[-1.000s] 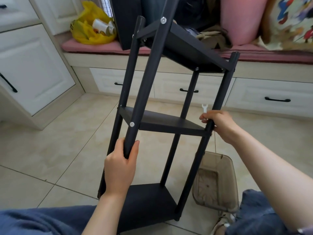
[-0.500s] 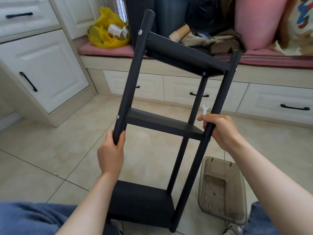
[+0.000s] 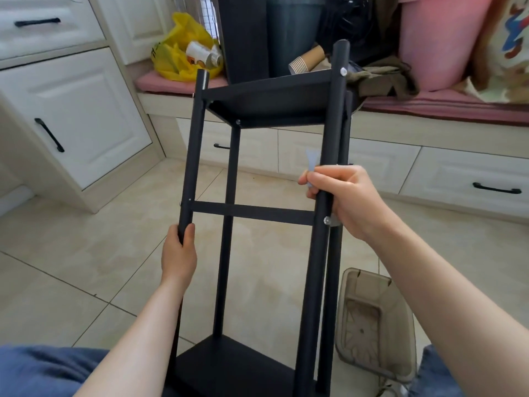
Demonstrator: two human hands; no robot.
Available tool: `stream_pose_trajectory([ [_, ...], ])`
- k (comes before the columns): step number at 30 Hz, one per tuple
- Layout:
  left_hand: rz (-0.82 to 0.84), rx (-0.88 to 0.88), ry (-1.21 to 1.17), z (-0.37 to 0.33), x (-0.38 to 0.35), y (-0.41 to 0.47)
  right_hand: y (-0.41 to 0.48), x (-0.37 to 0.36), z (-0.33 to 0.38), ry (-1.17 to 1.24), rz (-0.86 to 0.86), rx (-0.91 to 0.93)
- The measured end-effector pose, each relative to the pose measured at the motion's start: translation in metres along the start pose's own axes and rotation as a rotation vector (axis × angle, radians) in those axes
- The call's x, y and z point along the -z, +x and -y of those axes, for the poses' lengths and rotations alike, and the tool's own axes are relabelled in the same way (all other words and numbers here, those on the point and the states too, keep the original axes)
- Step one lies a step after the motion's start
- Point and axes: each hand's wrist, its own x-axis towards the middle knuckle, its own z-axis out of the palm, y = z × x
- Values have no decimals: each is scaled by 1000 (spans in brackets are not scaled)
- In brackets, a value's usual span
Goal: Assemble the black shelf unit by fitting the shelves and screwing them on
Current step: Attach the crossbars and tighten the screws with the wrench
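Black shelf unit (image 3: 272,107) is held lengthwise before the person, its lower end by the knees, with three shelves fitted between the posts. The left hand (image 3: 179,253) has its fingers curled round the left post (image 3: 191,156). The right hand (image 3: 343,202) wraps the right post (image 3: 329,124), with a small pale spanner (image 3: 312,163) pinched alongside.

Judged step: checking or repositioning between screws.

Next move: free the spanner and seat it on the screw (image 3: 327,220) beside the right hand.

The left hand (image 3: 179,255) and right hand (image 3: 340,200) are bare, as are both forearms. Blue cloth trousers (image 3: 43,371) cover both knees. A pale shoe (image 3: 391,389) shows partly.
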Motion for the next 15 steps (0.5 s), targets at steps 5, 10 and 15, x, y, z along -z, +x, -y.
stream_pose_trajectory([
  [5,59,68,-16,12,1,2,-2,-20,8,36,52,23],
  [10,102,137,-4,17,-3,5,-2,-37,20,71,78,27],
  [15,145,187,-1,16,-8,8,-5,-48,24,95,100,25],
])
